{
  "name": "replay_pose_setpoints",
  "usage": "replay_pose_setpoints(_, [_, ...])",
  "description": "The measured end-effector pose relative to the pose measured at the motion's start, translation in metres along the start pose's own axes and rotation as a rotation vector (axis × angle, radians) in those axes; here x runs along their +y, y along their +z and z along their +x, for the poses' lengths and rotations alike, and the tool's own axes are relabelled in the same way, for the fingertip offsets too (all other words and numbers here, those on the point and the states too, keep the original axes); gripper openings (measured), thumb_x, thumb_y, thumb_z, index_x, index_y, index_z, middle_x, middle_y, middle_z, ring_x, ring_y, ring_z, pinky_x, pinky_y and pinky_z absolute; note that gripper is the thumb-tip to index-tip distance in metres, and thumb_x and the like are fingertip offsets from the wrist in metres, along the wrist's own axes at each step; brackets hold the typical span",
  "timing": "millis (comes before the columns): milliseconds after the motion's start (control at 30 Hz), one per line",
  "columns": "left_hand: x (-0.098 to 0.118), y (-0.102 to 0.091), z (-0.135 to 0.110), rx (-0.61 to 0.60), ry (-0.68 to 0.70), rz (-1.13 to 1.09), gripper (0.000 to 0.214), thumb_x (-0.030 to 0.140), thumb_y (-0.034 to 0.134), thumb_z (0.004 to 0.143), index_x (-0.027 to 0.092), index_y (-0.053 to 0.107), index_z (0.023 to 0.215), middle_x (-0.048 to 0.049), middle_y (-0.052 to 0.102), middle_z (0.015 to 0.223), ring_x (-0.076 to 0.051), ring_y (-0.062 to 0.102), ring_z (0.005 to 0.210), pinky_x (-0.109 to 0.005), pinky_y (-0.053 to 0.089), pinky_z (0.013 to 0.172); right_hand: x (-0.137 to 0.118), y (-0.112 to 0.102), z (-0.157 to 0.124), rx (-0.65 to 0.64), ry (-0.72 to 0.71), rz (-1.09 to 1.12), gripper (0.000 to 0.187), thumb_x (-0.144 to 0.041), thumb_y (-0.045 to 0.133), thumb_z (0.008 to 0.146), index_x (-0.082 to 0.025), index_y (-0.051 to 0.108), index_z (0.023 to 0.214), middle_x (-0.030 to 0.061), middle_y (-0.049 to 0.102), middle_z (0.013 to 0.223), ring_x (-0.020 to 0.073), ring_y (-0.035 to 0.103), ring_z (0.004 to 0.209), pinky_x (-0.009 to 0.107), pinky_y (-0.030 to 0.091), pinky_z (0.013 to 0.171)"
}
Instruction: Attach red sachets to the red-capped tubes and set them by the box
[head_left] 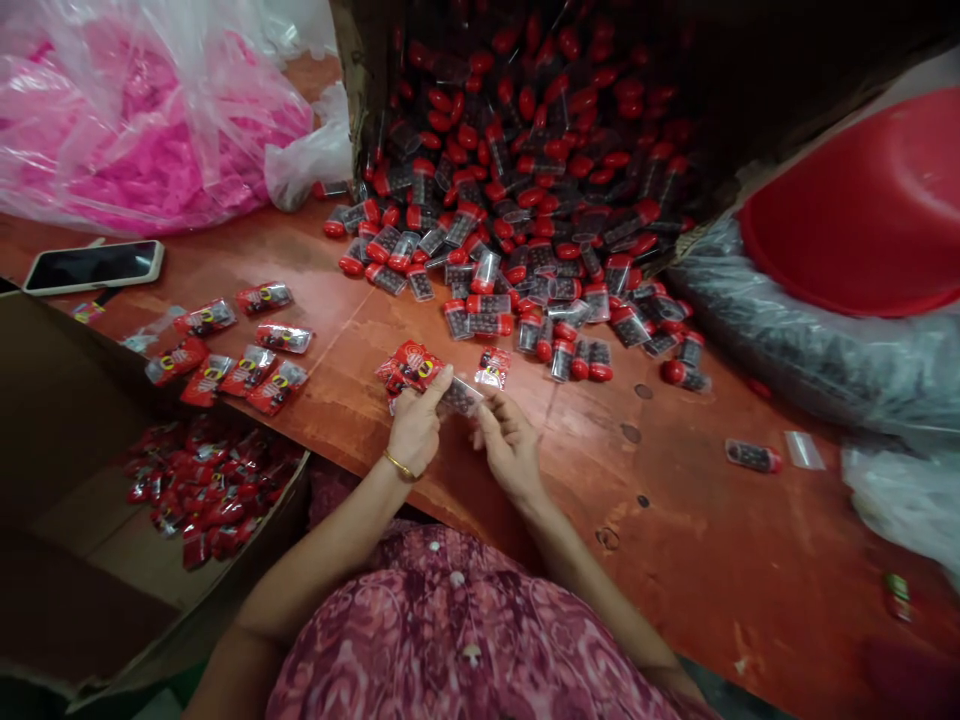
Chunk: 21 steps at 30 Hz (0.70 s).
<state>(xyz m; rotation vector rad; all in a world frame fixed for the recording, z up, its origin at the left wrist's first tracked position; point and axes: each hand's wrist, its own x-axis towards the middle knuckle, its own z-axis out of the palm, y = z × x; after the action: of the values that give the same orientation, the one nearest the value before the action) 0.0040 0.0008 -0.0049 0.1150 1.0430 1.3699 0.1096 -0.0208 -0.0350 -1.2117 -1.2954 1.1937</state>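
My left hand [415, 425] and my right hand [508, 440] meet near the front edge of the red-brown table [675, 520]. Both pinch one small clear container of dark pellets [460, 397] between them. A short stack of red printed sachets [409, 366] lies under my left fingers. One more sachet [493, 367] lies just beyond my right hand. A gold bangle sits on my left wrist.
A tipped cardboard box [360, 90] spills several red-capped containers [517, 250] across the table. Filled sachets [240, 350] lie at left; an open carton [210, 490] below holds more. A phone [94, 266], a pink-filled plastic bag [142, 120], a red basin [862, 210] and a loose container [752, 456] surround them.
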Motion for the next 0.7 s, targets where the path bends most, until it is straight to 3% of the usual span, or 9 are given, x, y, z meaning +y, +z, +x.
replay_pose_setpoints(67, [-0.003,-0.001,0.000,-0.029,-0.009,0.025,0.030,0.030,0.081,0.051,0.013,0.062,0.067,0.0012,0.065,0.060,-0.009,0.057,0.052,-0.021,0.044,0.054,-0.001,0.000,-0.001,0.009,0.140,0.116,0.026,-0.044,0.054,0.081,-0.019,0.059,0.087,-0.0057,0.052,0.058,0.0052,0.042,0.038,0.021,0.042,0.042])
replay_pose_setpoints(133, [-0.008,-0.002,-0.003,-0.081,0.003,0.054,0.029,0.033,0.079,0.055,0.013,0.061,0.065,0.0017,0.063,0.057,-0.008,0.055,0.049,-0.020,0.042,0.051,-0.004,0.000,0.001,0.043,0.191,0.188,0.028,-0.046,0.060,0.075,-0.019,0.057,0.076,-0.0073,0.051,0.053,0.0047,0.043,0.036,0.021,0.044,0.043])
replay_pose_setpoints(333, [-0.012,0.000,-0.012,-0.194,0.059,0.140,0.032,0.044,0.073,0.063,0.014,0.061,0.068,0.0015,0.060,0.055,-0.008,0.050,0.042,-0.020,0.037,0.041,-0.014,0.005,0.005,0.115,0.203,0.303,0.029,-0.047,0.063,0.072,-0.019,0.056,0.071,-0.0089,0.048,0.048,0.0045,0.040,0.034,0.020,0.044,0.041])
replay_pose_setpoints(533, [-0.011,-0.002,-0.008,-0.154,0.179,0.139,0.038,0.052,0.069,0.064,0.015,0.061,0.066,0.0007,0.062,0.060,-0.009,0.054,0.054,-0.021,0.042,0.054,-0.017,0.010,0.008,0.127,0.193,0.301,0.030,-0.047,0.063,0.073,-0.018,0.055,0.066,-0.0078,0.051,0.049,0.0042,0.042,0.034,0.018,0.039,0.038])
replay_pose_setpoints(700, [-0.022,-0.004,-0.010,-0.176,0.177,0.218,0.040,0.051,0.069,0.065,0.014,0.055,0.056,0.0065,0.047,0.046,-0.002,0.036,0.040,-0.017,0.028,0.041,-0.025,0.013,0.011,0.148,0.191,0.326,0.030,-0.047,0.065,0.069,-0.018,0.057,0.070,-0.0074,0.053,0.051,0.0052,0.046,0.036,0.017,0.038,0.037])
